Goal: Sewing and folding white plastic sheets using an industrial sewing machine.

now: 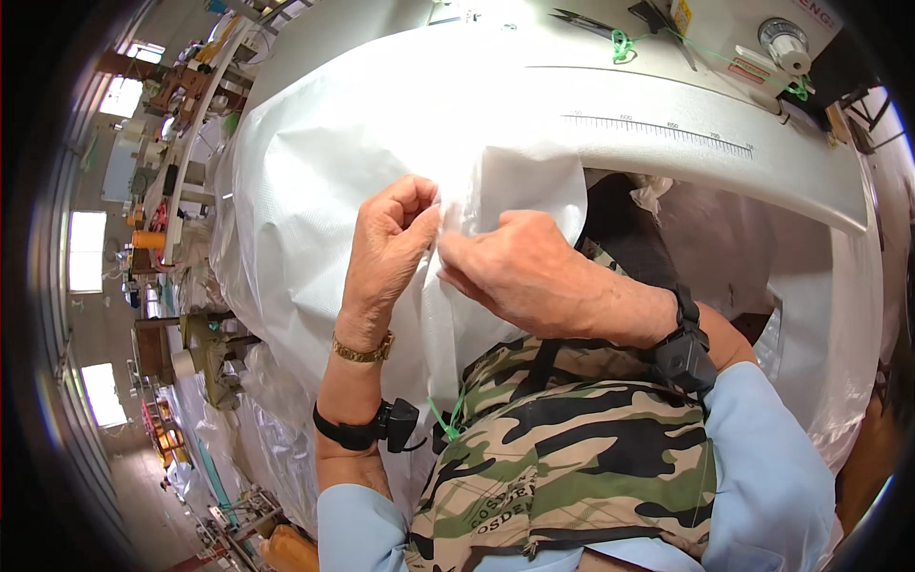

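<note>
The left hand point(391, 243) pinches the folded edge of the white sheet point(305, 200) with thumb and bent fingers closed together. The right hand point(524, 267), just beside it, is also closed on this fold, its fingertips partly hidden. The sheet spreads from the frame's centre to the upper left. Below lies the camouflage apron point(610, 443); at upper right, a white dial point(784, 43).
</note>
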### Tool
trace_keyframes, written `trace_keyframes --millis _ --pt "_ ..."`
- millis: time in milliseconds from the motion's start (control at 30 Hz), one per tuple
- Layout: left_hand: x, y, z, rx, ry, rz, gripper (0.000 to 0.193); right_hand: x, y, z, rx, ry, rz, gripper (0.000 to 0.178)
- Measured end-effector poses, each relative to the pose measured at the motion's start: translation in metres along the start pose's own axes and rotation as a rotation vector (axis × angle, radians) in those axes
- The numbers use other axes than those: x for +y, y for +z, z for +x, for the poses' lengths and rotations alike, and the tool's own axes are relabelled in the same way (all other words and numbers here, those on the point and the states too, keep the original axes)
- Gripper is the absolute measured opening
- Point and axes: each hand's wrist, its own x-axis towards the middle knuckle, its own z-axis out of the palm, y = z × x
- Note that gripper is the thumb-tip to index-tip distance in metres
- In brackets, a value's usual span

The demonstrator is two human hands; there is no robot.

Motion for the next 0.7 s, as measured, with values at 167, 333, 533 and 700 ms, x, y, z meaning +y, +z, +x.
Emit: trace_keyframes --millis 167,333,533,700 --pt "0.003 -0.002 0.003 -0.013 -0.047 -0.045 0.006 0.003 0.001 0.002 -0.096 0.001 0.005 0.017" --pt "-0.006 -0.005 0.006 -0.045 -0.042 -0.086 0.008 0.011 0.013 0.005 -0.080 -0.108 0.096 0.011" --pt "0.000 0.007 0.005 0.054 -0.165 -0.338 0.014 0.010 0.005 0.006 -0.332 -0.035 0.026 0.012" --pt "-0.001 0.008 0.009 0.085 -0.031 -0.154 0.014 0.019 0.012 0.004 -0.135 -0.260 0.045 0.010"
